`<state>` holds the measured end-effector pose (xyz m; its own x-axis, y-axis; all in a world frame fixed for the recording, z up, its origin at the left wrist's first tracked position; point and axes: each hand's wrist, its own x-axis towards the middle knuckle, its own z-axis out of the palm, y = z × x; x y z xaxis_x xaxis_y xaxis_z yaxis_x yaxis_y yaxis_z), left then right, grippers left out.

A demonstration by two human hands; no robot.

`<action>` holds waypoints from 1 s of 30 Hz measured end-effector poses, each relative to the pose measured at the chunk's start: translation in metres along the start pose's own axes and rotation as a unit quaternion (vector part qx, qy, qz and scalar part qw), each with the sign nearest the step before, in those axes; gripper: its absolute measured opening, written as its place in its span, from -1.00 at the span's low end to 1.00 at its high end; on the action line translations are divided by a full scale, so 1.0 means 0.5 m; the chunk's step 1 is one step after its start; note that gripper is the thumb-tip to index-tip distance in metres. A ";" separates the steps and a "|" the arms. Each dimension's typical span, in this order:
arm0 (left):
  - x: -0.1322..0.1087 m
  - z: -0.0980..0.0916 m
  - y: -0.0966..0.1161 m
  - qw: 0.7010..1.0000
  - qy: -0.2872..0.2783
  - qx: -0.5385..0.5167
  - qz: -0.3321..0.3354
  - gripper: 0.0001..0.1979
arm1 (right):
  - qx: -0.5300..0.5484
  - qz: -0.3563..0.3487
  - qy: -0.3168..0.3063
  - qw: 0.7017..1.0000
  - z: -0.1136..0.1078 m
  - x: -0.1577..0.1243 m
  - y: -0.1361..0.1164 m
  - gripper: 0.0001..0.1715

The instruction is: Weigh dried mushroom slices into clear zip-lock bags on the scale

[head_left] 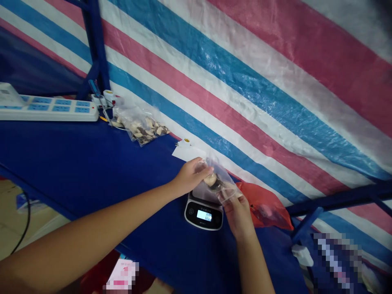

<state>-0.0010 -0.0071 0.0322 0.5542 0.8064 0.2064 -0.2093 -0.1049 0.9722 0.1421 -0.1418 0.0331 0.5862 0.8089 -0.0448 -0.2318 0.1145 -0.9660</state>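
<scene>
My left hand (190, 176) and my right hand (238, 213) both grip a small clear plastic bag (219, 181) with a few pale and dark pieces inside. They hold it just above a small digital kitchen scale (203, 213) whose lit display reads 0.0. The scale stands on a blue table surface (92, 167). The left hand pinches the bag's upper left edge. My right hand's fingers close on its lower right edge.
A second clear bag of pale slices (139, 126) lies further back on the blue surface. A white power strip (45, 108) sits at the far left. A red plastic bag (265, 208) lies right of the scale. A white card (185, 152) lies behind it. A striped tarp (260, 81) forms the backdrop.
</scene>
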 end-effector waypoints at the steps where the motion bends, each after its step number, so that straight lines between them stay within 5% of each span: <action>1: -0.002 0.001 0.004 0.999 -0.019 -0.023 -0.025 -0.63 | 0.008 -0.002 0.009 1.000 0.000 0.000 0.002 -0.59; 6: -0.007 0.007 0.014 0.981 -0.116 -0.137 -0.077 -0.62 | 0.023 -0.005 0.025 0.999 0.005 0.000 0.007 -0.51; 11: -0.002 0.010 0.005 0.989 -0.052 -0.114 -0.079 -0.73 | 0.030 0.012 0.022 0.999 0.007 -0.002 0.004 -0.53; 19: -0.009 0.014 -0.001 0.992 -0.098 -0.066 -0.045 -0.71 | -0.035 -0.016 0.019 0.999 0.009 -0.002 0.016 -0.63; 24: 0.000 0.011 0.003 0.991 -0.049 -0.115 -0.057 -0.76 | -0.063 -0.064 0.057 0.994 -0.010 0.003 -0.002 -0.54; 30: 0.026 -0.005 -0.003 0.967 0.036 -0.229 -0.105 -0.73 | -0.065 -0.095 0.124 0.986 -0.088 0.013 -0.082 -0.39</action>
<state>0.0042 0.0050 0.0330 0.5685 0.8226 -0.0146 -0.4423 0.3205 0.8376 0.1897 -0.1664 0.0612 0.7849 0.6122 0.0951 -0.0078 0.1632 -0.9866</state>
